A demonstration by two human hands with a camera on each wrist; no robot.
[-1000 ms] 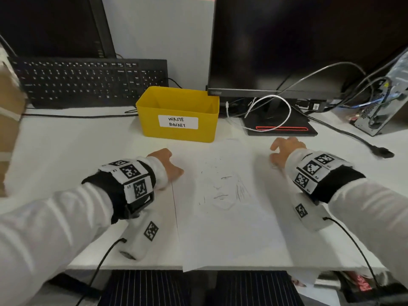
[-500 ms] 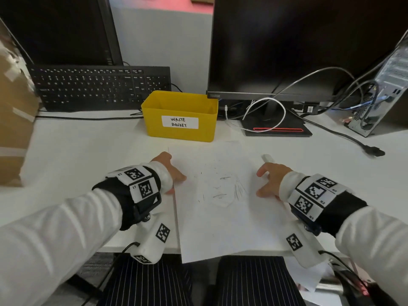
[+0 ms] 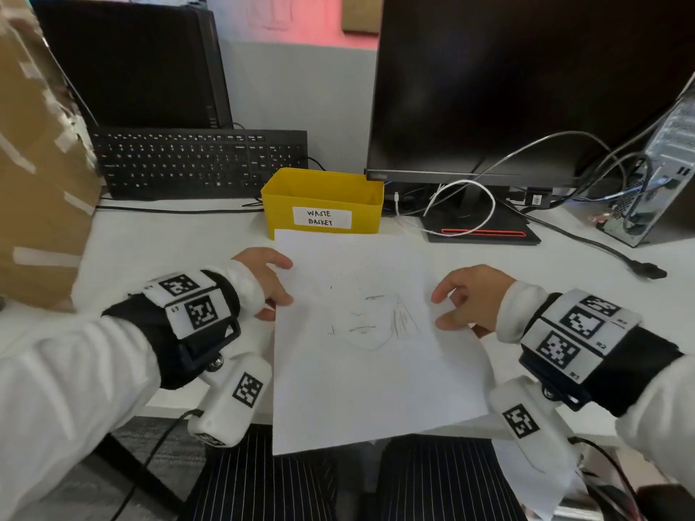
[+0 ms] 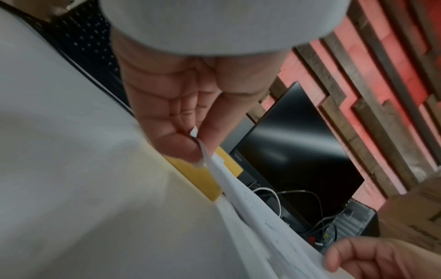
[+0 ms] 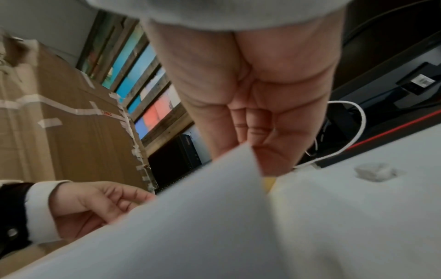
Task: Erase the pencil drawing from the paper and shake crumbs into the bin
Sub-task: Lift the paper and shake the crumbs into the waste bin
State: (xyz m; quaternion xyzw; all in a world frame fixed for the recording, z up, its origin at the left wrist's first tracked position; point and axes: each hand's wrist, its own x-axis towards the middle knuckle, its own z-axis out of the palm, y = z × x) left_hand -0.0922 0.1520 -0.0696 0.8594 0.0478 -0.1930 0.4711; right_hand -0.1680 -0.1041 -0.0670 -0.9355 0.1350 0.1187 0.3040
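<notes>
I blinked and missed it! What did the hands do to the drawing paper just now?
Both hands took hold of the paper: the left hand pinches its left edge, the right hand its right edge, and the sheet has lifted toward the yellow waste basket. The eraser was left on the desk. The basket and the faint face sketch look the same.

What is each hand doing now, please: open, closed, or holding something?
Left hand: closed, pinching the paper at its left edge.
Right hand: closed, pinching the same paper at its right edge.

my white desk (image 3: 180,235) carries a yellow bin (image 3: 322,204) labelled waste basket, a black keyboard (image 3: 195,163) leaning at the back, a monitor stand (image 3: 485,233), loose cables (image 3: 586,242), and a cardboard box (image 3: 34,163) at my left.
</notes>
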